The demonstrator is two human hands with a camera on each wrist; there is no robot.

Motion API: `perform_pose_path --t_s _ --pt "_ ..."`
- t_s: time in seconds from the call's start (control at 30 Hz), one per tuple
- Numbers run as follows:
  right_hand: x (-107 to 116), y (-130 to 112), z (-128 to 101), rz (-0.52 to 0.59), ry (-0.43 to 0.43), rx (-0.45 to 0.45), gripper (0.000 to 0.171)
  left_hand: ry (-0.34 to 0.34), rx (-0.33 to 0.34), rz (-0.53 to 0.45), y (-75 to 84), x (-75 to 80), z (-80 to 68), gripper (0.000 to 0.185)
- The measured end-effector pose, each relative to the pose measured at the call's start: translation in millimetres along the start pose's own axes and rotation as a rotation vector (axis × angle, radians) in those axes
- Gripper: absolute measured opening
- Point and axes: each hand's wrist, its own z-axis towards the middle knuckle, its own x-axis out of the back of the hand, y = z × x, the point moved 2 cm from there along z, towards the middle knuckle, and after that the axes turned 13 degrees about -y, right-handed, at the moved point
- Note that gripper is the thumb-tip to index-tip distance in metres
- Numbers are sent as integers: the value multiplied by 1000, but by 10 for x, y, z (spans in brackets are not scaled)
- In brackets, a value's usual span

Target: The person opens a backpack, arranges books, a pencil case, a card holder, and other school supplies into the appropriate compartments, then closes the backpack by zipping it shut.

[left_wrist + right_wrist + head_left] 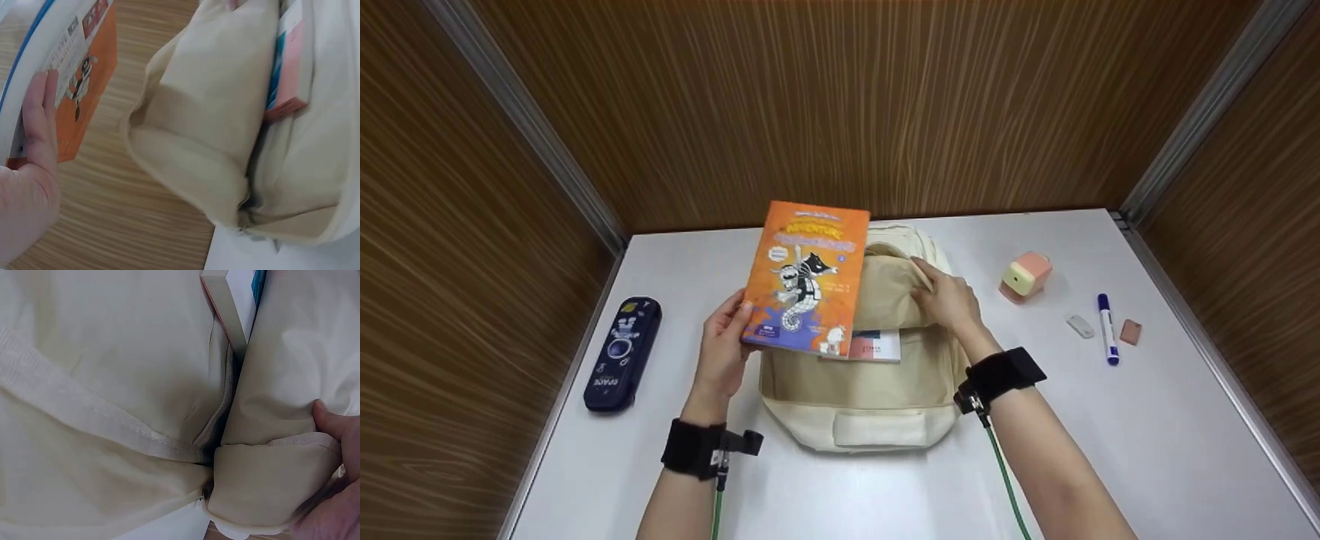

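An orange comic-style book [810, 277] is held up by its lower left edge in my left hand [724, 341], above the left side of a cream backpack [855, 386]. The left wrist view shows the fingers behind the orange book [93, 101]. My right hand [949, 300] pinches the edge of the backpack's opened flap [885, 289]; in the right wrist view the thumb [329, 419] presses on the cloth. Inside the opening sits another book [881, 346], white and pink with a teal part, partly covered by the flap and orange book.
On the left of the white table [690, 270] lies a navy pencil case [622, 354] with a space print. To the right are a pink and yellow pencil sharpener [1025, 277], a small whitish item [1080, 325], a blue marker [1108, 330] and a small pinkish-brown block [1130, 331].
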Motion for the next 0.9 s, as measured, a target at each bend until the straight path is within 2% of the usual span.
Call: perform_pose_path --t_s 0.33,0.53,0.73,0.9 --pt "55 -38 -20 30 64 63 58 -184 153 -29 -290 -161 -5 42" --pt "117 -54 -4 20 119 131 57 -263 229 -56 -398 -146 -33 37" --pt "185 -42 -29 63 155 200 58 -318 335 -41 -482 -90 -62 35" --pt "240 -52 -44 81 199 249 58 -302 411 -22 -566 -71 -69 31"
